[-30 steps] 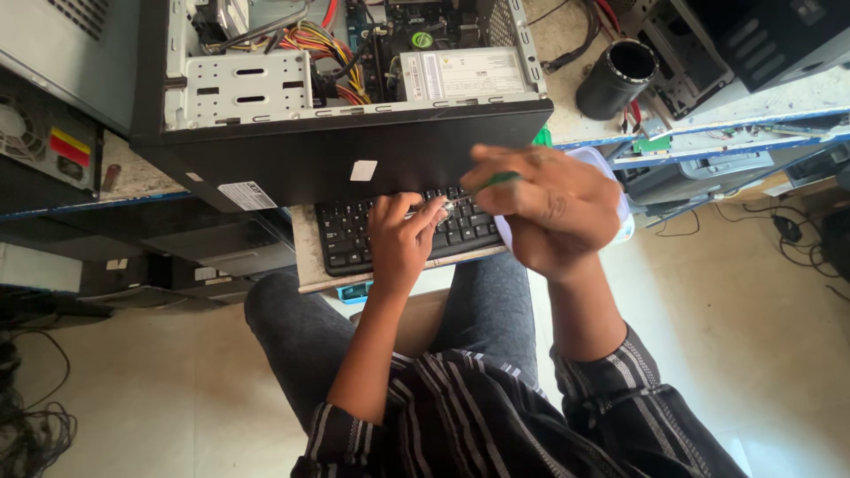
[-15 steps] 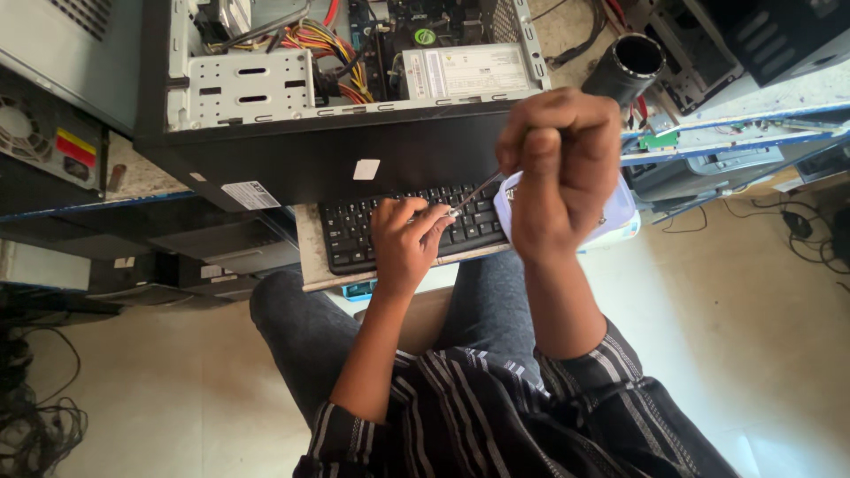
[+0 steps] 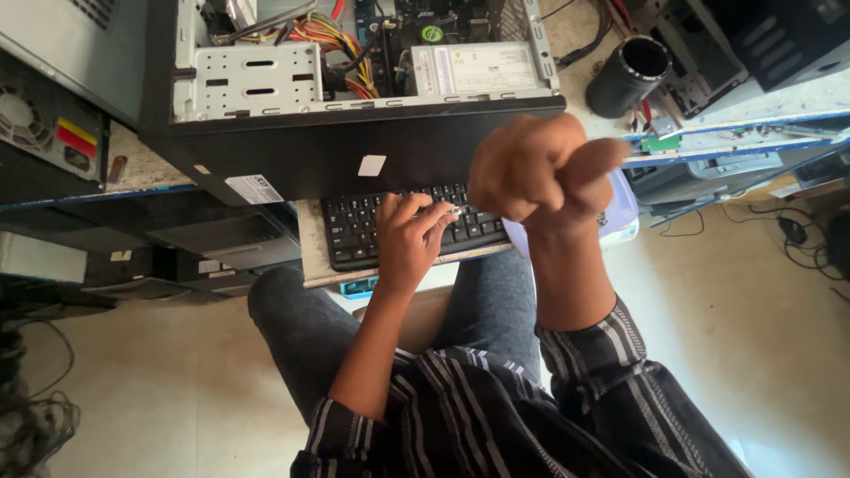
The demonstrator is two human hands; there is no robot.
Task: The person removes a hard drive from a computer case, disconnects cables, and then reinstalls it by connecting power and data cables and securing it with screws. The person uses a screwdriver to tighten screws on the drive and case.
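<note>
Open PC case (image 3: 354,97) lies on the desk (image 3: 142,168), its top cut off by the frame, wires + drive cage inside. Black keyboard (image 3: 354,235) just below it, partly hidden. Left hand (image 3: 409,239) rests on the keys pinching sth small, can't tell what. Right hand (image 3: 540,173) is raised, blurry, grip clenched; can't tell if it's holding anything. Black cup (image 3: 630,75) contents unclear.

The desk (image 3: 142,173), a pale speckled slab with a blue front edge, carried an open black computer case (image 3: 354,97) lying on its side across the middle, its drive cage and coloured wiring facing up. Against the case's near side, a black keyboard (image 3: 407,226) sat on a thin wooden board (image 3: 312,257) at the desk's front edge, with a pale translucent plastic box (image 3: 620,217) just beside the keyboard's right end. Toward the back right corner stood a black cylindrical cup (image 3: 630,75), and at the left end a grey metal unit (image 3: 49,115) with a round fan grille lay on the desk.
</note>
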